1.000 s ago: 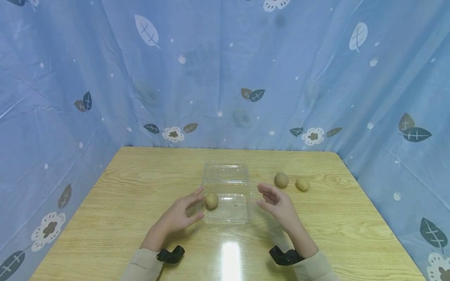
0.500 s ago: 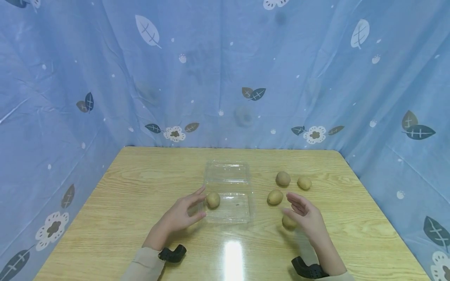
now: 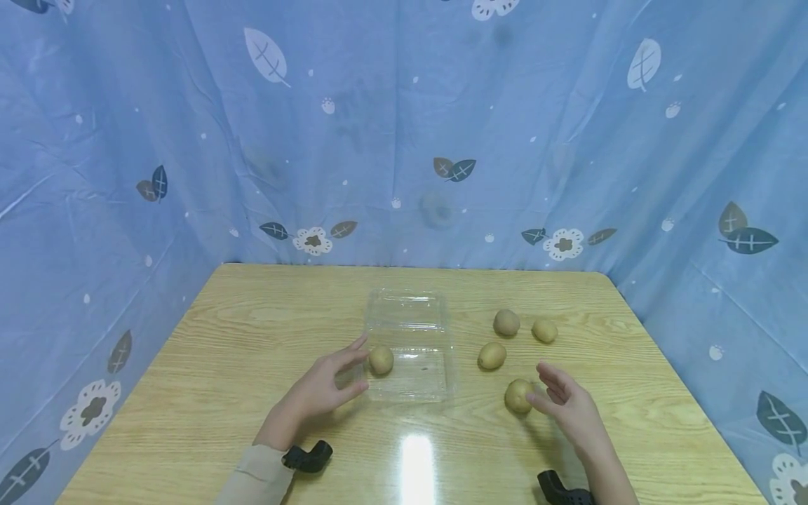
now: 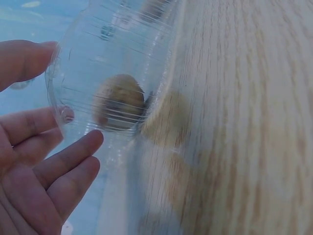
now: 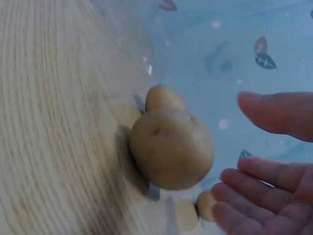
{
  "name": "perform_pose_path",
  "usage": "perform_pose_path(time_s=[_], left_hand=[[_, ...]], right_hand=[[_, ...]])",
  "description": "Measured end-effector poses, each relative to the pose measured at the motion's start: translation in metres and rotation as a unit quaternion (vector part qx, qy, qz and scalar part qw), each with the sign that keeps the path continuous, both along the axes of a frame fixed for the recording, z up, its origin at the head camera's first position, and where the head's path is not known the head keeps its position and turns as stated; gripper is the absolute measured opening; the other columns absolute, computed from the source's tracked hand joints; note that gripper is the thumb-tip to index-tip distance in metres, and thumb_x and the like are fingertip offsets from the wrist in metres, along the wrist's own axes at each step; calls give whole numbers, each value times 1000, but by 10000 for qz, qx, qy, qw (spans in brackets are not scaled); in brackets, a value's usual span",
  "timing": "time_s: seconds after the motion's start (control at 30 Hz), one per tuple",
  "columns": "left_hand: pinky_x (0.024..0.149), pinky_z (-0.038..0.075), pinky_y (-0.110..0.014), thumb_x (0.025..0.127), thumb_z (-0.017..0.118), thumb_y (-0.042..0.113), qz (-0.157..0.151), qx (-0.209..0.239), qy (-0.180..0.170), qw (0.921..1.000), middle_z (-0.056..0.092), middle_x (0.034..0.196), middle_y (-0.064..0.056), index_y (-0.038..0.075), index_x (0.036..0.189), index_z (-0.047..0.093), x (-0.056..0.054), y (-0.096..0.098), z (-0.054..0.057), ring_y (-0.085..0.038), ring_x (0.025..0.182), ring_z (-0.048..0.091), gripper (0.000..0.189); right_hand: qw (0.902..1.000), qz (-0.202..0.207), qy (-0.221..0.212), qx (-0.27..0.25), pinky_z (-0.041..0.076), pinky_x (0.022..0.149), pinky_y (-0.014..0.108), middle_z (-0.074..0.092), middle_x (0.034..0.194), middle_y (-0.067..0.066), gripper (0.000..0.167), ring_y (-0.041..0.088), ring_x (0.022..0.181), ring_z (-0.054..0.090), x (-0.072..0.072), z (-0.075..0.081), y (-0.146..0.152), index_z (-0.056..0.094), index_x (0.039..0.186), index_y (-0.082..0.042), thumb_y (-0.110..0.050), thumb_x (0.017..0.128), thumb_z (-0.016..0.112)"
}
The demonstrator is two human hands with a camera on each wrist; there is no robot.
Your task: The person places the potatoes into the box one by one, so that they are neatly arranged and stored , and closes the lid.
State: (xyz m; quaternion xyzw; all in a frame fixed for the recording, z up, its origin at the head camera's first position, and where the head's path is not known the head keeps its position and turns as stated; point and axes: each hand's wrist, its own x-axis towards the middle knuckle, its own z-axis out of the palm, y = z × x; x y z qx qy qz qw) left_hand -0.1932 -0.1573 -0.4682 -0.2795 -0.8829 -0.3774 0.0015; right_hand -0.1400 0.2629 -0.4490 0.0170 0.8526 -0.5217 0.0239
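A clear plastic clamshell box (image 3: 416, 384) lies with its lid laid back on the wooden table. One potato (image 3: 381, 360) sits in its left part, and shows through the clear wall in the left wrist view. My left hand (image 3: 325, 382) rests at the box's left edge, thumb and fingers spread and fairly straight, fingertips at the rim. My right hand (image 3: 571, 407) is just right of the nearest loose potato (image 3: 518, 396), thumb and fingers apart and holding nothing. In the right wrist view this potato (image 5: 171, 149) stands in front of the thumb and fingers; whether the thumb touches it I cannot tell.
Right of the box lie further loose potatoes: one in the middle (image 3: 492, 355), a browner one behind (image 3: 507, 322) and a small one at the right (image 3: 545, 330). A blue patterned curtain (image 3: 404, 140) surrounds the table's back and sides.
My right hand has moved right and toward me, away from the box, uncovering two loose potatoes and stopping beside the nearest one. The left hand has stayed at the box's edge.
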Motion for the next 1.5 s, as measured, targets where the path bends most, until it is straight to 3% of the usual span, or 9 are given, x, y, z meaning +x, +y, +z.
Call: perform_pose_path(time_s=[0.13,0.6,1.23,1.5], left_hand=[[108,39,-46,89,66,30,9,-8,-30,10000,27,156,-4,5,136,50,0,0,1,-24,128,50,56],[106,42,-47,90,65,29,-81,-2,107,9999,27,155,-8,3,135,50,0,1,-1,-24,124,54,55],[103,44,-47,91,64,27,-148,35,221,9996,28,155,-12,2,135,50,-1,0,-2,-27,123,55,53],[104,44,-45,90,65,28,-121,75,68,9999,26,156,-7,3,136,49,-1,-1,-2,-25,124,53,55]], right_hand=[[9995,167,-268,43,28,110,48,31,149,28,73,45,137,29,2,-4,2,29,144,5,-22,87,68],[9971,415,-623,-105,36,109,49,35,146,29,72,44,133,37,4,-16,0,32,143,5,-21,86,69],[9990,239,-330,-185,40,107,44,41,143,27,67,41,131,42,-6,-28,-8,37,141,3,-13,84,70],[9990,241,-284,-252,44,105,41,42,142,27,65,41,130,43,-6,-31,-7,37,140,3,-11,85,68]])
